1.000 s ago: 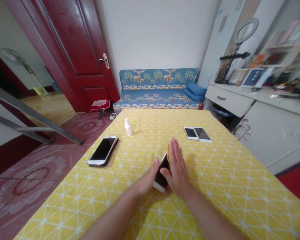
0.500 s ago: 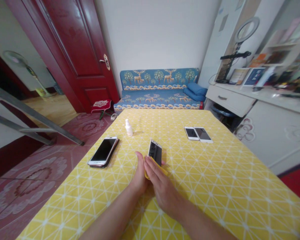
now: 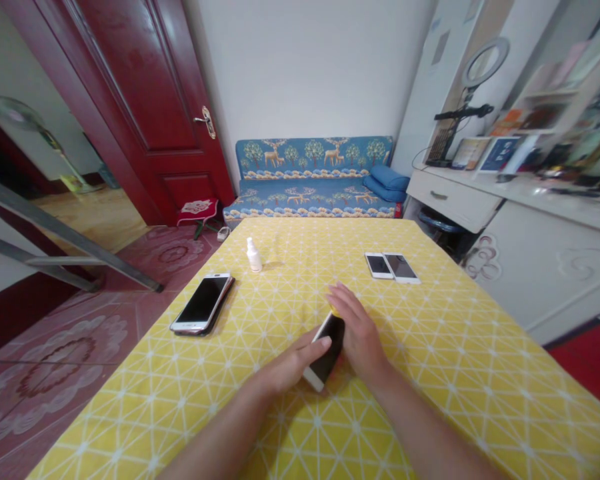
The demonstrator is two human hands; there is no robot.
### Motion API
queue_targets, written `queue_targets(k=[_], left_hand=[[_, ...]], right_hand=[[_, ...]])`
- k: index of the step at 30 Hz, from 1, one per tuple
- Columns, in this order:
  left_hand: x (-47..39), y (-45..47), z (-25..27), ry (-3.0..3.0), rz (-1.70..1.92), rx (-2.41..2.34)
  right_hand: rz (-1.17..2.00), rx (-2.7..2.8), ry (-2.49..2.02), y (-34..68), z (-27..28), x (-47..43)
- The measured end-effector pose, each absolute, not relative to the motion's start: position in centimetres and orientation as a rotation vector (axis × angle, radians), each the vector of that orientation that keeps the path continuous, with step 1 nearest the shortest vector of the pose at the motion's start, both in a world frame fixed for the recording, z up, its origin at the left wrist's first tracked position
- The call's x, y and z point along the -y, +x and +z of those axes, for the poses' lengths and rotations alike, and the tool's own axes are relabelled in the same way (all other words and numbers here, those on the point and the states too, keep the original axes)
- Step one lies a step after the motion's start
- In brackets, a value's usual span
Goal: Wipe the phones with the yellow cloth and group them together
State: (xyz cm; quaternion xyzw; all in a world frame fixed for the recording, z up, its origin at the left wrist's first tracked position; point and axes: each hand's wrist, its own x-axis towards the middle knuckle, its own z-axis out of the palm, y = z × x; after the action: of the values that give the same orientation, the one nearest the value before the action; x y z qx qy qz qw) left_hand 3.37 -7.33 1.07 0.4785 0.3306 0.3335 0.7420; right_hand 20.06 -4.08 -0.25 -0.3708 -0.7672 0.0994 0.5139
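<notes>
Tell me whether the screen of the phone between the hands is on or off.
Off: the white-edged smartphone shows a plain black screen, held between the left hand and right hand over the yellow patterned tablecloth.

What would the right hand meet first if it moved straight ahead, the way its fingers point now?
The right hand points up-left across the yellow tablecloth. Probably the small white bottle comes first, though depth is unclear; otherwise only bare cloth.

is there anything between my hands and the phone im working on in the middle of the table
Nothing visible. The left hand rests its fingers on the dark phone, and the right hand touches its far side. A bit of yellow cloth peeks out under the right hand.
</notes>
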Motion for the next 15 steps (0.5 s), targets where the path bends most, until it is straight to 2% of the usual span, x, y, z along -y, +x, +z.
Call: queue_targets(k=[3,9,15], left_hand=[[7.5,3.9,0.9,0.990,0.712,-0.719],[7.1,4.9,1.0,0.760,0.985,-0.658],[6.3,5.0,0.0,0.648,1.321,-0.859]], right_hand=[[0.318,1.696,-1.021,21.1,-0.8,3.4],[0.450,1.545,-1.121,20.3,-1.8,3.8],[0.503,1.777,-0.989,18.1,-2.1,5.4]])
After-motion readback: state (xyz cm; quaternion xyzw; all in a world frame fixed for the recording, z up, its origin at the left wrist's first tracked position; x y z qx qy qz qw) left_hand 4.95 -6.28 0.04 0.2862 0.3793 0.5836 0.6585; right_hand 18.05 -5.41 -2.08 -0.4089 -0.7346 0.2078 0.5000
